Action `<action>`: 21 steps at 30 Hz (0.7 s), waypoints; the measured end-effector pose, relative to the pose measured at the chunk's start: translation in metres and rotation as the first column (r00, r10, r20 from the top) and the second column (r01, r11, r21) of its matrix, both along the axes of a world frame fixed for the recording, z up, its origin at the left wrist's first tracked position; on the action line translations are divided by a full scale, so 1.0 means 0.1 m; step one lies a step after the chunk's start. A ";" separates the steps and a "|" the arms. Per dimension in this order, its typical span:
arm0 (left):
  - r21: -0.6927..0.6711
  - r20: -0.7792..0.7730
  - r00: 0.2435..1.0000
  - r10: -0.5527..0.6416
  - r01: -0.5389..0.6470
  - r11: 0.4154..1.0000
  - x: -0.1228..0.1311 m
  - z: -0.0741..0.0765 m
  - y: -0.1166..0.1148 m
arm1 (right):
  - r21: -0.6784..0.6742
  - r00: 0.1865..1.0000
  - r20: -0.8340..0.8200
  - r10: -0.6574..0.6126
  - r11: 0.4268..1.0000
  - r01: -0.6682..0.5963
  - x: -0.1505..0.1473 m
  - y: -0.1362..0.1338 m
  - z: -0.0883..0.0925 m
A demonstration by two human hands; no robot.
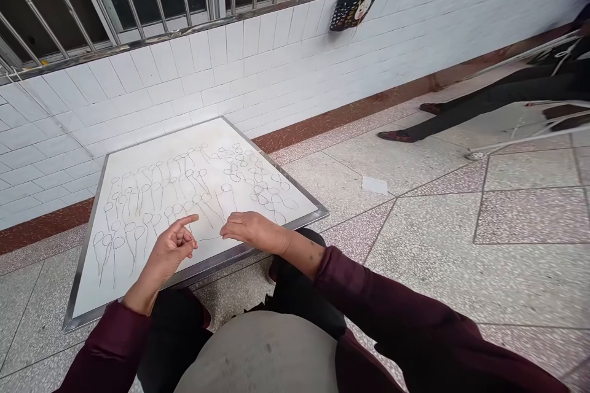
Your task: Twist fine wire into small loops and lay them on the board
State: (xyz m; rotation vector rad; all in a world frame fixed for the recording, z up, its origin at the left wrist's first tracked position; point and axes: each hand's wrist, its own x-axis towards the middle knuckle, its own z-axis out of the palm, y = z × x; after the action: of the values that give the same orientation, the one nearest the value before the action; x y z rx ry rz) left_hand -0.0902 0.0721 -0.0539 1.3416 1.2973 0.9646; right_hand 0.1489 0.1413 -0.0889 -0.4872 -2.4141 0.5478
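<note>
A thin dark strand (208, 239), wire or thread, spans the short gap between my hands, low over the near part of a white board tabletop (184, 261). My left hand (173, 249) pinches its left end between thumb and curled fingers, with the index finger stretched out. At the other end, the closed fingers of my right hand (253, 230) point left and grip the strand. Beyond my hands lie rows of looped strands with long tails (152, 190). Smaller closed loops (262, 181) cluster toward the right side of the board.
A metal edging (212, 267) frames the tabletop. Behind it rises a white tiled wall (193, 80) with barred windows and a hanging polka-dot bag (353, 9). A white paper (375, 185) lies on the floor. Another person's legs (461, 113) extend from the right, near a metal-framed chair.
</note>
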 end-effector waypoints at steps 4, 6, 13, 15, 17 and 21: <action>-0.002 -0.003 1.000 0.005 -0.005 1.000 0.01 -0.02 -0.02 | 0.056 0.999 0.033 0.003 0.998 -0.005 0.01 -0.03 -0.01; -0.003 -0.011 1.000 -0.002 0.002 1.000 0.03 -0.01 -0.04 | 0.097 0.999 0.048 0.024 0.995 -0.029 0.04 -0.04 0.00; -0.008 -0.019 0.999 -0.032 0.032 0.999 0.13 -0.01 -0.09 | 0.235 0.991 0.130 0.043 0.969 -0.073 0.16 -0.10 0.05; -0.006 -0.007 1.000 -0.018 0.018 1.000 0.15 -0.01 -0.08 | 0.262 0.993 0.115 -0.002 0.965 -0.029 0.13 -0.13 0.06; -0.008 0.007 1.000 -0.007 0.007 1.000 0.18 0.01 -0.07 | 0.290 0.996 0.078 -0.034 0.957 0.010 0.06 -0.16 0.06; -0.016 0.012 1.000 -0.025 0.025 1.000 0.23 0.06 -0.07 | 0.357 0.999 0.024 -0.027 0.934 0.016 -0.06 -0.21 0.03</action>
State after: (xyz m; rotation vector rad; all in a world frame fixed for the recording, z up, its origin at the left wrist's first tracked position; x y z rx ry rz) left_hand -0.0676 0.0648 -0.0484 1.3351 1.2740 0.9417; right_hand 0.1431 0.1207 -0.0856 -0.3639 -2.4579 0.0847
